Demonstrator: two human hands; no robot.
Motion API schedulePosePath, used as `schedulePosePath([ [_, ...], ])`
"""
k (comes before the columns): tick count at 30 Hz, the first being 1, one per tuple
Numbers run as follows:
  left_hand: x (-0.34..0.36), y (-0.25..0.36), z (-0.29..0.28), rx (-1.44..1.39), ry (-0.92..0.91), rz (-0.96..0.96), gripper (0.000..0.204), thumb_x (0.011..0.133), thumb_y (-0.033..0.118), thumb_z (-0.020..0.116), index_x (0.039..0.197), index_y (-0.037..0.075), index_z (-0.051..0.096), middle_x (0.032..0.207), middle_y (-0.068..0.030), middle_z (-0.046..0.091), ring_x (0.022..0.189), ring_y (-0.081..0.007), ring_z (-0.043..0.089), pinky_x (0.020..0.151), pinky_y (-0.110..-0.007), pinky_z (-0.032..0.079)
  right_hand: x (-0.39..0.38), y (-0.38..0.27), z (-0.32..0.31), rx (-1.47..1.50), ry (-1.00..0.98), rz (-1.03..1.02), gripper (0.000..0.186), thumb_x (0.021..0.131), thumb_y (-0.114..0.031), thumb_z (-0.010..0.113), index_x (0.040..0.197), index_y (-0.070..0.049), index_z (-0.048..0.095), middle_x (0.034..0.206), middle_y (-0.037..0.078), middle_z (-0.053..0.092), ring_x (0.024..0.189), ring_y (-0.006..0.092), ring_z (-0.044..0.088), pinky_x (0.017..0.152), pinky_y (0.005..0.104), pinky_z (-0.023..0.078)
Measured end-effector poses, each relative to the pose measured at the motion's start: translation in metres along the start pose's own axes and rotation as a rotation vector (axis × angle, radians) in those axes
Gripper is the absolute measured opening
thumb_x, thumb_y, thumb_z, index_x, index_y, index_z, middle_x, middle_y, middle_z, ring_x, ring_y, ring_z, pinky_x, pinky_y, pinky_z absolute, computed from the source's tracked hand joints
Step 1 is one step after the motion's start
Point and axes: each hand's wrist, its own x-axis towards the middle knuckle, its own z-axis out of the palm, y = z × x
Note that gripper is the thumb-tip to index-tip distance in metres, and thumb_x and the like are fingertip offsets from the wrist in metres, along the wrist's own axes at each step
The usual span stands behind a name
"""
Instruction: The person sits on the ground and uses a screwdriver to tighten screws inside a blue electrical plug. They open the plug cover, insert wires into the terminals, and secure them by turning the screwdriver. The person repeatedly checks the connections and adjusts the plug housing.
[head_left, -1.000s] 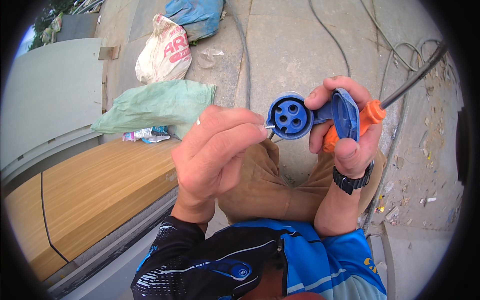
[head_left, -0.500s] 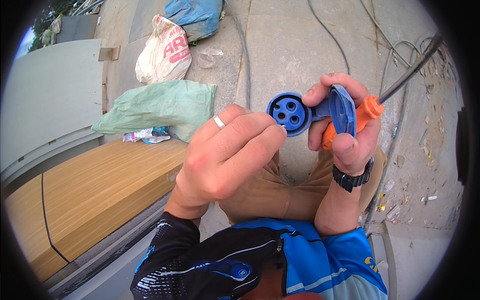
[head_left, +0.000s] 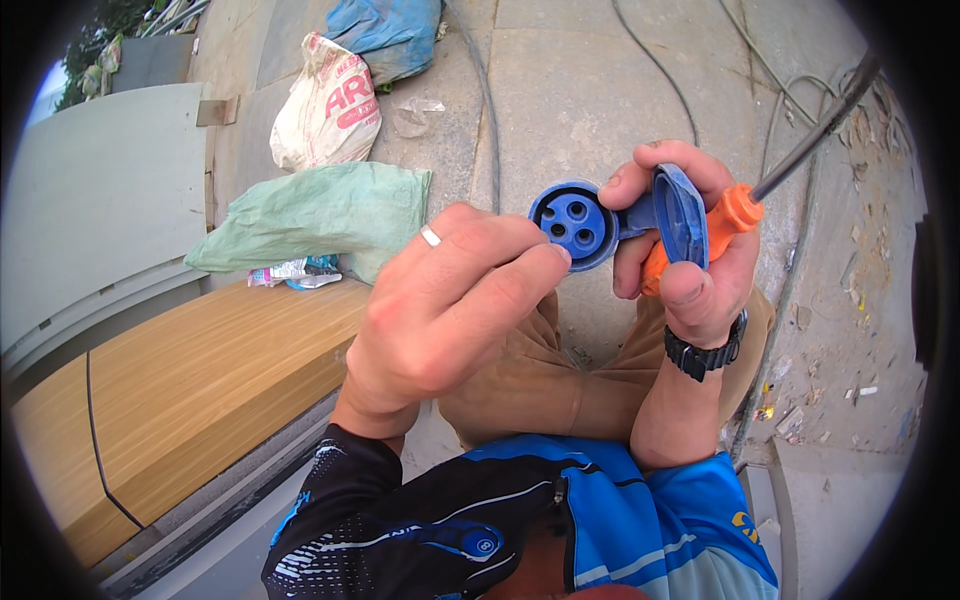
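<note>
My left hand (head_left: 440,320), fingers pinched, is at the lower left rim of a round blue socket (head_left: 564,225) with several holes; whatever its fingertips hold is hidden. My right hand (head_left: 712,305) grips the socket's assembly: a hinged blue lid (head_left: 681,222) standing open beside the face, and an orange body (head_left: 740,207) from which a thick dark cable (head_left: 820,122) runs up to the right. My fingers wrap around the lid and orange body, above my knees in brown trousers (head_left: 595,395).
Wood-grain boards (head_left: 200,380) lie at the left, below a grey panel (head_left: 110,200). A green sack (head_left: 300,215), white sack (head_left: 320,110) and blue sack (head_left: 395,40) lie beyond. Loose cables (head_left: 680,90) cross the concrete ground (head_left: 540,110); litter is scattered at right.
A small screw showing between my left fingertips is now hidden as that hand moved right onto the socket's face. My right hand and the socket have shifted slightly up and left.
</note>
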Motion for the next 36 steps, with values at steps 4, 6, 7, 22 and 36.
schedulePosePath([
  [4, -0.002, 0.003, 0.000, -0.028, 0.018, -0.029, 0.029, 0.062, -0.002, 0.070, 0.091, -0.003, 0.069, 0.085, -0.0121, 0.065, 0.070, -0.0246, 0.062, 0.058, -0.032, 0.051, 0.000, 0.001, -0.002, -0.009, 0.000, -0.003, 0.092, 0.072, -0.053, 0.087, 0.131, 0.008, 0.051, 0.105, 0.016, 0.066, 0.082, 0.0115, 0.062, 0.065, 0.0200, 0.050],
  [6, -0.001, 0.004, -0.001, -0.023, 0.028, -0.028, 0.030, 0.061, -0.003, 0.070, 0.091, -0.003, 0.069, 0.086, -0.0122, 0.065, 0.071, -0.0252, 0.063, 0.059, -0.032, 0.052, 0.001, 0.000, -0.002, -0.013, 0.003, -0.001, 0.092, 0.071, -0.053, 0.087, 0.131, 0.008, 0.051, 0.105, 0.016, 0.066, 0.087, 0.0136, 0.063, 0.068, 0.0215, 0.052],
  [7, -0.001, 0.005, -0.001, -0.029, 0.037, -0.026, 0.030, 0.061, -0.002, 0.070, 0.091, -0.003, 0.069, 0.086, -0.0122, 0.066, 0.071, -0.0254, 0.063, 0.059, -0.032, 0.052, 0.001, -0.001, -0.001, -0.012, 0.005, -0.001, 0.092, 0.071, -0.052, 0.088, 0.131, 0.008, 0.051, 0.105, 0.016, 0.066, 0.089, 0.0146, 0.064, 0.070, 0.0224, 0.053],
  [22, -0.005, -0.005, 0.005, -0.025, 0.052, 0.017, 0.028, 0.059, 0.001, 0.074, 0.087, -0.001, 0.069, 0.092, -0.0137, 0.068, 0.076, -0.0263, 0.063, 0.063, -0.034, 0.054, 0.000, -0.001, 0.000, 0.019, -0.009, 0.015, 0.090, 0.071, -0.047, 0.089, 0.131, 0.008, 0.051, 0.107, 0.016, 0.066, 0.091, 0.0144, 0.064, 0.065, 0.0201, 0.052],
  [36, -0.015, -0.025, 0.046, -0.617, 0.150, -0.229, 0.070, 0.062, 0.008, 0.090, 0.126, 0.000, 0.062, 0.121, -0.0184, 0.068, 0.111, -0.0319, 0.066, 0.094, -0.037, 0.054, -0.004, -0.009, -0.001, 0.134, 0.064, -0.002, 0.095, 0.071, -0.056, 0.086, 0.131, 0.008, 0.050, 0.103, 0.018, 0.066, 0.053, 0.0106, 0.061, 0.041, 0.0187, 0.047],
])
